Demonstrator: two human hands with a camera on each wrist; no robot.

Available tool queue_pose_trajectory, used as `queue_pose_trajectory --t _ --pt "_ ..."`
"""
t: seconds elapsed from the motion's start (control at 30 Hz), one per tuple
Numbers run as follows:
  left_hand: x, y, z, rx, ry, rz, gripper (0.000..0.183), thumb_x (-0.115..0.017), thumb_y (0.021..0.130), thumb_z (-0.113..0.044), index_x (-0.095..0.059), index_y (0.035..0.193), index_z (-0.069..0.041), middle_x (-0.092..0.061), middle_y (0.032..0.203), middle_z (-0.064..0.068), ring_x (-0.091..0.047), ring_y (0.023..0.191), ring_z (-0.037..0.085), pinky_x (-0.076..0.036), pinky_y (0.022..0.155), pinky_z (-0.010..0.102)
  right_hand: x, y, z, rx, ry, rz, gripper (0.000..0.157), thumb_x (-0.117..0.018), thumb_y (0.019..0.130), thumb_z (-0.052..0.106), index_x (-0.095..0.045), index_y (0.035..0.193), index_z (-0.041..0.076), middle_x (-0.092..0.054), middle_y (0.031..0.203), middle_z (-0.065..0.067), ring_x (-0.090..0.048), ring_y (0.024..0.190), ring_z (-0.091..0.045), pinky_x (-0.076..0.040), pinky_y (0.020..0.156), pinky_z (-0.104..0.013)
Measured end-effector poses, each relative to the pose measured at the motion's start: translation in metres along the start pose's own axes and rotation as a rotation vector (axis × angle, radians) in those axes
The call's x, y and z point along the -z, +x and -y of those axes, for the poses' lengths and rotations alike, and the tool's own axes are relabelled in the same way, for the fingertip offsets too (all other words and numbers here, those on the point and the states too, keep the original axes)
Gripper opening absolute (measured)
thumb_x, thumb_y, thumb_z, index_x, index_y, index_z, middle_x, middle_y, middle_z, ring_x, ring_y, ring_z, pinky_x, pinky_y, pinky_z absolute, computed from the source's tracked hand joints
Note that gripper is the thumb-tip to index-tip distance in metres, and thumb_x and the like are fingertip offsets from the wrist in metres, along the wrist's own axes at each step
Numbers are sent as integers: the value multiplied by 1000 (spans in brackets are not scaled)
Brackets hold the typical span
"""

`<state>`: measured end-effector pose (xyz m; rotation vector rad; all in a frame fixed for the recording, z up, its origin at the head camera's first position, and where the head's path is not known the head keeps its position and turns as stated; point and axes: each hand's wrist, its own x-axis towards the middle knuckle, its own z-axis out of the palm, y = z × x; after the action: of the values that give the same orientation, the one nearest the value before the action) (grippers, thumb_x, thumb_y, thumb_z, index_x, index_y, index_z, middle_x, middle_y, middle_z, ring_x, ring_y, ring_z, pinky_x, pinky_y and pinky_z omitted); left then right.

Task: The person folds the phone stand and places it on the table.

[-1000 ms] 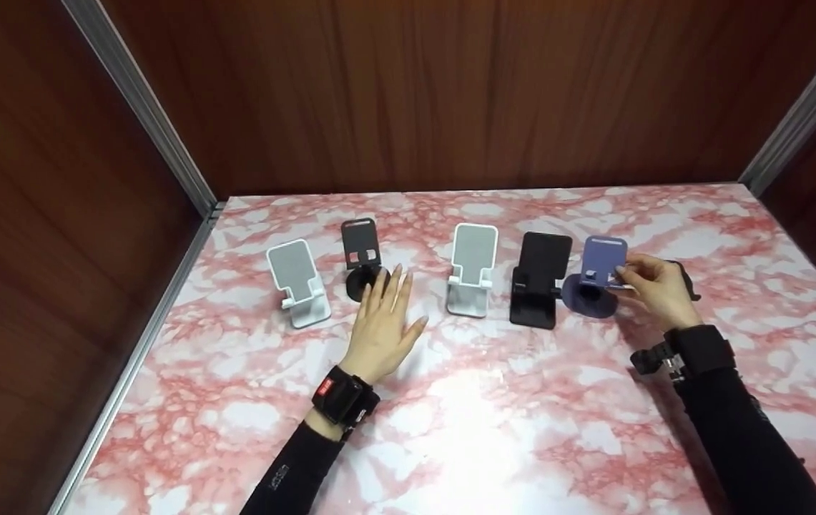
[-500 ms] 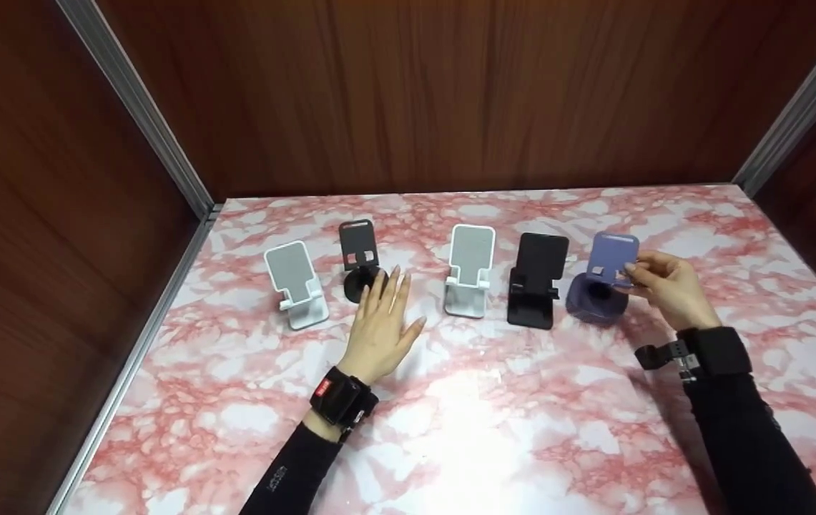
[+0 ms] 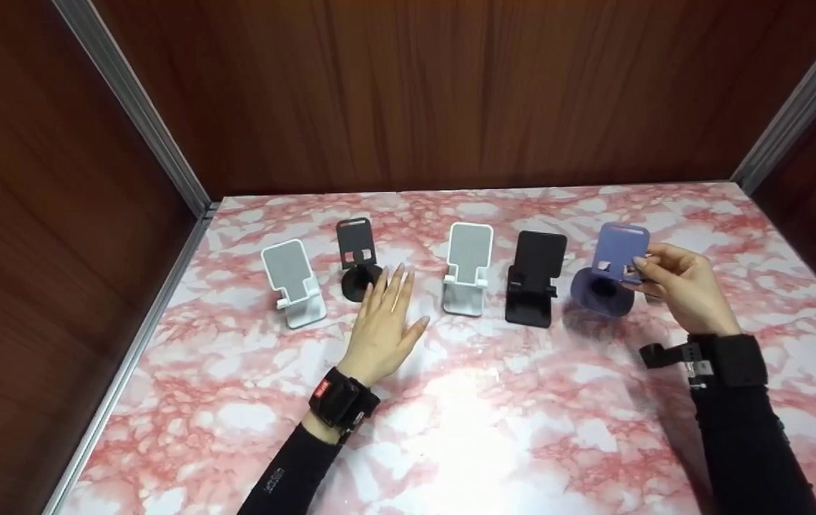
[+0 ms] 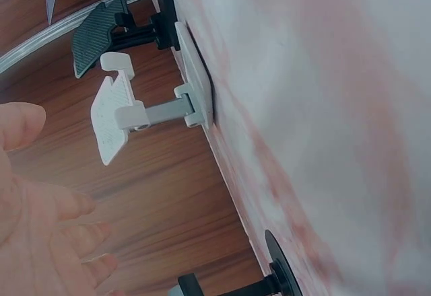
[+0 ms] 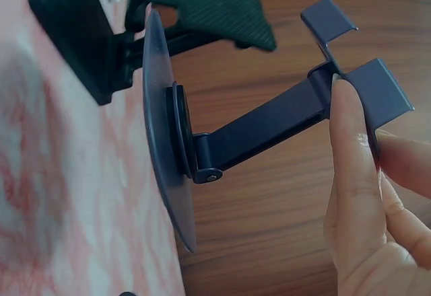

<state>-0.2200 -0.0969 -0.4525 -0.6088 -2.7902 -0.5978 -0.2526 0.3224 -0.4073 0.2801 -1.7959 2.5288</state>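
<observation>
The grip of the right hand (image 3: 690, 286) was narrow, holding the purple stand (image 3: 621, 249) by an edge of its upper part. This stand was just above the table (image 3: 236, 415), with the base tilted, to the right of the large black stand (image 3: 540, 257). The left hand (image 3: 382, 329) had its grip wide, with straight fingers, near the small black stand (image 3: 355, 236).
</observation>
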Motion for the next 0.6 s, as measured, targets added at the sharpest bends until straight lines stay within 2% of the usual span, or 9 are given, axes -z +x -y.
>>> queue_pose_trajectory --t 0.17,0.3,0.43,0.6 --pt "3 -1 -6 -34 -20 -11 69 -46 102 -39 -24 155 0 -22 164 18 -15 152 38 -13 124 57 -12 -4 7 10 21 32 17 -55 94 -10 -69 101 -2 -65 82 -7 -72 77 -16 -62 73 -28" --pt "6 -2 -14 -44 -56 11 70 -45 102 -39 -22 156 -1 -20 164 17 -13 153 37 -12 125 55 -23 -7 11 24 7 58 17 -55 94 -10 -68 102 -3 -65 83 -7 -71 77 -15 -62 73 -28" --pt "9 -2 -24 -45 -121 58 70 -43 103 -40 -19 157 -4 -16 166 13 -9 154 32 -10 126 52 -34 -9 12 40 1 87 20 -53 94 -12 -68 103 -2 -66 83 -7 -70 76 -13 -62 72 -27" --pt "10 1 -40 -87 -238 85 69 -44 104 -37 -17 158 -4 -13 167 10 -8 155 28 -8 127 47 -48 -12 12 49 -50 98 25 -52 94 -14 -70 103 1 -68 81 -5 -70 75 -12 -62 70 -28"
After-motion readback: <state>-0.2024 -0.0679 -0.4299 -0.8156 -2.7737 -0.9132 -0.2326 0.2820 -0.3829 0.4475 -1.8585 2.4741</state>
